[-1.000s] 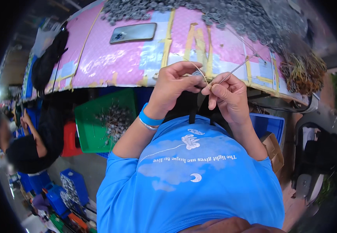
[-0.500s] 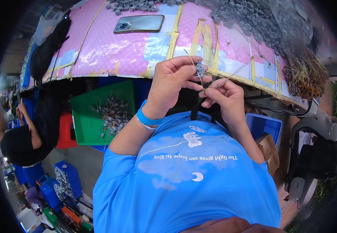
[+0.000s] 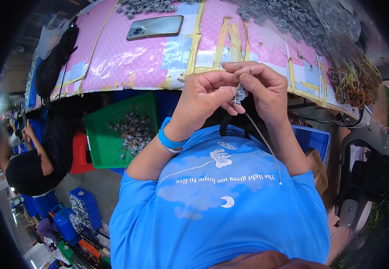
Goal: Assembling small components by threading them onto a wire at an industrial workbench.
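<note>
My left hand (image 3: pixel 205 96) is closed around a small grey round plastic part (image 3: pixel 240 95), held between thumb and fingers just off the table's near edge. A thin brownish-grey cable (image 3: pixel 262 134) passes by that part and hangs down over my blue shirt, with a small pale tip at its lower end. My right hand (image 3: pixel 268 87) meets the left above the part, thumb and forefinger pinching the cable's upper end. Fingers partly hide where cable and part come together.
A pink, tape-patched table (image 3: pixel 145 58) carries a phone (image 3: pixel 155 27), heaped grey parts (image 3: pixel 279 18) and bundled cables (image 3: pixel 356 85). Lower left, a green bin (image 3: pixel 102 130) holds finished-looking cabled parts (image 3: pixel 134 132). Blue bin (image 3: pixel 313 139) at right; another person (image 3: pixel 28 166) far left.
My right hand has moved up from below the part to above it. The cable, which stuck up past the left fingers, now hangs down over my shirt.
</note>
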Tool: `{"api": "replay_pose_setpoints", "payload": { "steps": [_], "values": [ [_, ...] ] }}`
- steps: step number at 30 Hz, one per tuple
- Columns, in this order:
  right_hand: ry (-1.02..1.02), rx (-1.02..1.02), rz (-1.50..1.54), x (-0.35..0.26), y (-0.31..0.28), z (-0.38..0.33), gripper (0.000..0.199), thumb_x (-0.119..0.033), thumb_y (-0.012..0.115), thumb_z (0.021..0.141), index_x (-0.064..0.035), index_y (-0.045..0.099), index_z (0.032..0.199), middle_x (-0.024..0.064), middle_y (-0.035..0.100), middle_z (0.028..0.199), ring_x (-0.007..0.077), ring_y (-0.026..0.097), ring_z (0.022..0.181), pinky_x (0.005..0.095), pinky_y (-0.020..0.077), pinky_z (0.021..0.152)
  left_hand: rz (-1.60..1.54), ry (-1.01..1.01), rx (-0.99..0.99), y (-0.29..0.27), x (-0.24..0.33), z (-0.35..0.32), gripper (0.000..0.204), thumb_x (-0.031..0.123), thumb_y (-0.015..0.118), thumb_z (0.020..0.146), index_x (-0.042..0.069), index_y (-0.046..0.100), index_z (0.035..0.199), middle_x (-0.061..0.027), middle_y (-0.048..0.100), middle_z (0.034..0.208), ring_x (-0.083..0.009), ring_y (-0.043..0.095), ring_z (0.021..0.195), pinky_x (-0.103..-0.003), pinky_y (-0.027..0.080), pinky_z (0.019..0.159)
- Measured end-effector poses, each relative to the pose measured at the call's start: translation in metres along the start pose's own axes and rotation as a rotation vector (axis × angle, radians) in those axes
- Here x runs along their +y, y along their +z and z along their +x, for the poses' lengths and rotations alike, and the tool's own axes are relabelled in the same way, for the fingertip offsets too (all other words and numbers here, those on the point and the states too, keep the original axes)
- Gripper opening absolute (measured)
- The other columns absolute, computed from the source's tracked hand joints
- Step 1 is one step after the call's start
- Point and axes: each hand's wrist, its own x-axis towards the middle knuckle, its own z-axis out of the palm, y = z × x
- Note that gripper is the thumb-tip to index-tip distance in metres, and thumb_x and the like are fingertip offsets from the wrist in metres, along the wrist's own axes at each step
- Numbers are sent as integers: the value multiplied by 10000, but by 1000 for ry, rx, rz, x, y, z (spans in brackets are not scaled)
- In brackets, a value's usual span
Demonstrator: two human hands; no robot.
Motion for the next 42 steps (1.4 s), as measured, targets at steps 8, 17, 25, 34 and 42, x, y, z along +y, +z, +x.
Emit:
{"api": "replay_pose_setpoints", "payload": {
  "steps": [8,17,25,34,42],
  "values": [
    [64,124,131,0,-6,6,116,-72,608,958,34,656,959,204,699,1047,238,680,973,361,541,867,-105,-72,6,-1,3,14,177,31,590,869,-65,638,1008,-191,705,886,-226,711,639,-272,586,539],
    [263,245,353,9,-20,12,94,-53,632,934,35,663,923,170,701,997,151,669,814,273,553,725,20,139,-141,6,-8,27,434,-76,652,850,-89,535,1268,-160,651,1081,-187,698,846,-268,579,754],
    [325,267,50,8,-40,26,104,-49,674,893,-3,707,980,53,714,913,109,657,762,211,490,626,23,2,16,0,-18,54,462,-137,693,735,-89,572,1179,-161,685,980,-231,723,824,-296,608,723],
    [-56,336,-1692,-33,-216,71,172,-96,647,852,-77,709,1012,130,673,1003,312,669,905,369,527,814,72,-84,18,-13,-19,57,446,-132,719,732,-83,579,1152,-132,687,947,-225,724,855,-309,607,787],
    [91,410,-1714,-28,-214,57,154,-141,707,832,-64,661,957,142,602,956,354,630,879,428,516,772,57,-97,-14,-15,-18,47,447,-143,720,740,-97,582,1162,-138,694,949,-230,729,858,-312,605,798]
  ]
}}
